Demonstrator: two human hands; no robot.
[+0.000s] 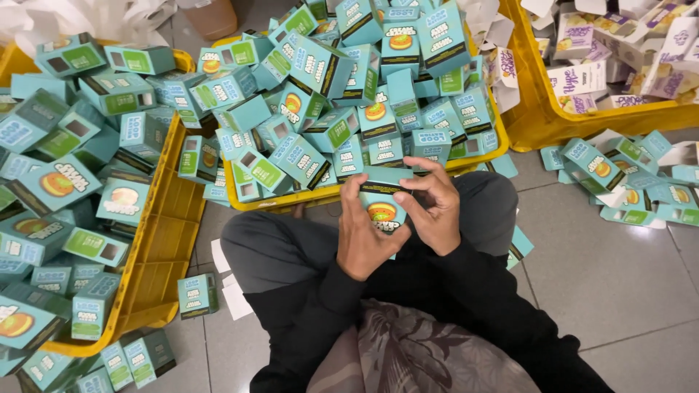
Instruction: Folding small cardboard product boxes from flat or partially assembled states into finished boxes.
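Note:
I hold one small teal carton [384, 207] above my lap, its face showing an orange round picture. My left hand [365, 234] grips its left side and bottom, fingers curled over the top flap. My right hand [432, 204] clasps its right side, thumb and fingers pressing near the top edge. Just beyond my hands stands a yellow crate [291, 200] heaped with several matching teal cartons [342, 87].
A second yellow crate [156, 247] at the left overflows with teal cartons. A third yellow crate [535, 116] at the upper right holds flat white and purple carton blanks [582, 76]. Loose teal cartons [626, 182] lie on the tiled floor at right; one carton [197, 294] sits by my left knee.

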